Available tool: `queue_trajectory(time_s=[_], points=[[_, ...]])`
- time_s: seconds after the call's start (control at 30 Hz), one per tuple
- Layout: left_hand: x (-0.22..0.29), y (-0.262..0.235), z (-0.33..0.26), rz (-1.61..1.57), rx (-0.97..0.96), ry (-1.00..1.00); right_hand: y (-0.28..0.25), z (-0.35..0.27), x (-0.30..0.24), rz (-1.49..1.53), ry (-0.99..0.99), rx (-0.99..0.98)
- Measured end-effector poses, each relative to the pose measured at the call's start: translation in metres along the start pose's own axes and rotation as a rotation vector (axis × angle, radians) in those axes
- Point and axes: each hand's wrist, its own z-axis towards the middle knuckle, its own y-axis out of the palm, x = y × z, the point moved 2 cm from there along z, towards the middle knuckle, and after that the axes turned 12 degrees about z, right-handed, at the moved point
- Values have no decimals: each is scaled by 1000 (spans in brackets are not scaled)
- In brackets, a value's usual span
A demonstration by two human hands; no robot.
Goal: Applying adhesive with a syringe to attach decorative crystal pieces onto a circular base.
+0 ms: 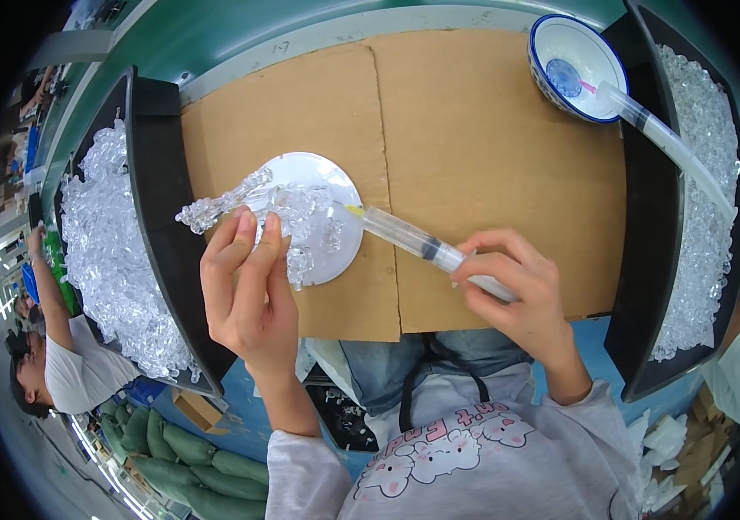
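My left hand (253, 303) pinches a clear, knobbly plastic piece (224, 199) between thumb and fingers, at the left side of a round white plate (335, 178). More clear plastic parts (301, 208) lie on the plate, some partly hidden behind my fingers. In my right hand (517, 290) is a clear syringe (405, 236) with a dark plunger seal. Its yellow-based needle points left over the plate toward the clear parts. Whether the needle's tip touches them I cannot tell.
Brown cardboard (491, 147) covers the table. Black bins heaped with clear plastic parts (106, 251) (695, 208) flank it. A blue-and-white bowl (574, 43) holds bluish contents, with a second syringe (669, 139) leaning from it onto the right bin. Another person (84, 373) works at far left.
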Motion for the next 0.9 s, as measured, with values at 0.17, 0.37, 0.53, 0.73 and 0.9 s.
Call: queue_trajectory(time_s=[0.17,0.37,0.53,0.73,0.9], points=[[2,2,-2,37,5,22,-8,-22,0,188,30,53],[2,0,2,25,26,24,3,-24,2,151,47,33],[1,2,3,16,22,39,1,-24,1,117,56,21],[0,1,2,12,12,20,4,-24,-8,82,82,4],[0,2,1,-3,3,-2,4,-24,-14,60,96,18]])
